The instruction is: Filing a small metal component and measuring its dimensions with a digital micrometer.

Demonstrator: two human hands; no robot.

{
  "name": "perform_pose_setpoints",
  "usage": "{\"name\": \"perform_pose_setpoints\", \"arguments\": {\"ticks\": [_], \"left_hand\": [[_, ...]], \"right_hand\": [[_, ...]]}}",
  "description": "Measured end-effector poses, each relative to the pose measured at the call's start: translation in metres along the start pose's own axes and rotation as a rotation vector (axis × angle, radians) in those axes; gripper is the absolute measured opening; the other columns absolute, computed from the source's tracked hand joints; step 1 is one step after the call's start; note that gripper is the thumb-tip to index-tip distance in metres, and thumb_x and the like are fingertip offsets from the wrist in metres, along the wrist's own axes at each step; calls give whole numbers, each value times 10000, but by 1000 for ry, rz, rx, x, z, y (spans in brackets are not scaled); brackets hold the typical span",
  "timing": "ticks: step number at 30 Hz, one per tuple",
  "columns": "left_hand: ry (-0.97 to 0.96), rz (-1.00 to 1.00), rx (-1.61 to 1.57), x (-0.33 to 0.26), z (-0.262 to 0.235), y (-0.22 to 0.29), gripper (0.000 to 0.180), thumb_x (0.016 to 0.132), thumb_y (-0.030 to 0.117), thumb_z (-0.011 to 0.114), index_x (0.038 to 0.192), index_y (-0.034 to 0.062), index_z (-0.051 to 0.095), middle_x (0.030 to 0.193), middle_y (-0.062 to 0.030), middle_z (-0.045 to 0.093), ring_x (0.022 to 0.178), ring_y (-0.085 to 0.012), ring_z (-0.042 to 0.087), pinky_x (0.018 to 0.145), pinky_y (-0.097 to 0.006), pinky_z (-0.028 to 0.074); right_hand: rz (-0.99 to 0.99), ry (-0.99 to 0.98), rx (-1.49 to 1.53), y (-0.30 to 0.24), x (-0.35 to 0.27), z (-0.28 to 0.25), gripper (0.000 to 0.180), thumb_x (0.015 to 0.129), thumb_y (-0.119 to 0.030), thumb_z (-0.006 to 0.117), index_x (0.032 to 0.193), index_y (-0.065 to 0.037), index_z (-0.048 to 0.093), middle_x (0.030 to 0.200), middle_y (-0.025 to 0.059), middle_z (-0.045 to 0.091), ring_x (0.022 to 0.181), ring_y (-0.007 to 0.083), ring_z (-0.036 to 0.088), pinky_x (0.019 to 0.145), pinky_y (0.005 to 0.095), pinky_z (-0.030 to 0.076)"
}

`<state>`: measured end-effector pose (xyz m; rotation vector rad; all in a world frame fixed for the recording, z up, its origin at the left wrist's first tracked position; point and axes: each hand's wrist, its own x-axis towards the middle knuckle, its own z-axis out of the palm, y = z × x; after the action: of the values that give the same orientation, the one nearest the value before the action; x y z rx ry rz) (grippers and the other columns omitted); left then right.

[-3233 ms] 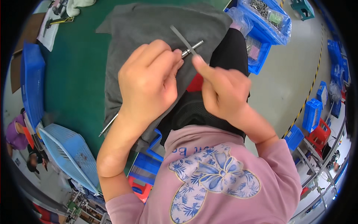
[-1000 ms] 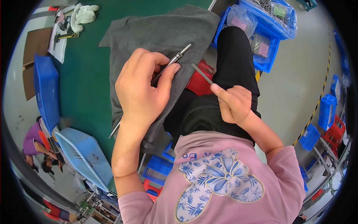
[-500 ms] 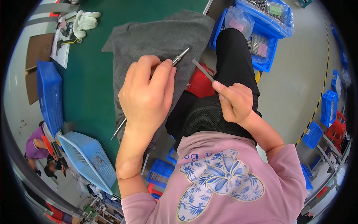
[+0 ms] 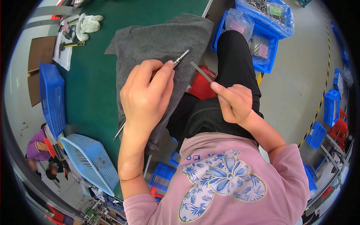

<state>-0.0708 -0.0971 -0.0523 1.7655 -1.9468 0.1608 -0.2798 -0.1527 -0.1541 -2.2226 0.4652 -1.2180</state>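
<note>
My left hand [image 4: 145, 95] is closed around a slim, stepped metal shaft [image 4: 182, 56], pinching it near its upper end between thumb and fingers. The shaft slants over a dark grey cloth [image 4: 153, 41]; its thin lower end shows past my wrist, and its middle is hidden under the hand. My right hand [image 4: 237, 103] is closed on a thin, flat grey strip [image 4: 201, 72], with the thumb laid along it. The strip's free end points up and left toward the shaft, with a small gap between them.
The cloth lies on a green tabletop [image 4: 90, 75]. To the left stand a dark blue basket [image 4: 52, 99] and a light blue basket [image 4: 92, 159]. A white glove [image 4: 88, 25] and a caliper [image 4: 73, 44] lie far left. Blue bins [image 4: 273, 56] with metal parts stand right; a red stool [image 4: 202, 84] is below.
The whole view has shifted slightly. Both hands keep their grips on the shaft and the strip, with hardly any visible movement between them.
</note>
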Motion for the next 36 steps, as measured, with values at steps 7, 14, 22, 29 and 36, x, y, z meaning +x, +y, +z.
{"name": "perform_pose_setpoints", "arguments": {"ticks": [7, 14, 22, 29, 36], "left_hand": [[11, -34, 57, 0, 3, 1, 170, 719, 27, 749, 880, 53, 702, 788, -40, 586, 660, -216, 573, 554, -330, 469], [2, -106, -45, -1, 3, 1, 186, 727, 14, 730, 910, 38, 711, 794, -55, 576, 692, -226, 577, 574, -337, 467], [60, -81, -49, -2, 10, -2, 195, 712, 12, 719, 904, 42, 713, 792, -43, 577, 679, -223, 563, 570, -334, 468], [94, -43, -87, -2, 15, -2, 197, 683, -12, 710, 875, 30, 692, 782, -33, 579, 653, -219, 549, 560, -333, 464], [87, -69, -136, -3, 17, -1, 203, 673, -28, 701, 867, 31, 684, 768, -38, 570, 640, -220, 541, 551, -326, 461]], "right_hand": [[6, 3, 0, 1, 7, 6, 423, 731, 105, 597, 1144, 31, 652, 564, 46, 515, 424, 173, 459, 441, 282, 342], [-8, 1, -17, 0, 14, 9, 416, 738, 100, 600, 1142, 22, 657, 569, 46, 528, 424, 167, 465, 441, 280, 342], [-9, -35, -142, -4, 20, 8, 447, 693, 87, 609, 1125, -3, 681, 510, 18, 429, 393, 157, 403, 418, 287, 298], [-2, -64, -275, -26, 52, 7, 499, 624, 76, 591, 1099, -27, 707, 499, 13, 410, 379, 159, 383, 408, 290, 289], [50, -189, -340, -28, 51, -12, 491, 639, 57, 595, 1099, -69, 713, 501, 15, 439, 394, 160, 415, 410, 294, 306]]}}
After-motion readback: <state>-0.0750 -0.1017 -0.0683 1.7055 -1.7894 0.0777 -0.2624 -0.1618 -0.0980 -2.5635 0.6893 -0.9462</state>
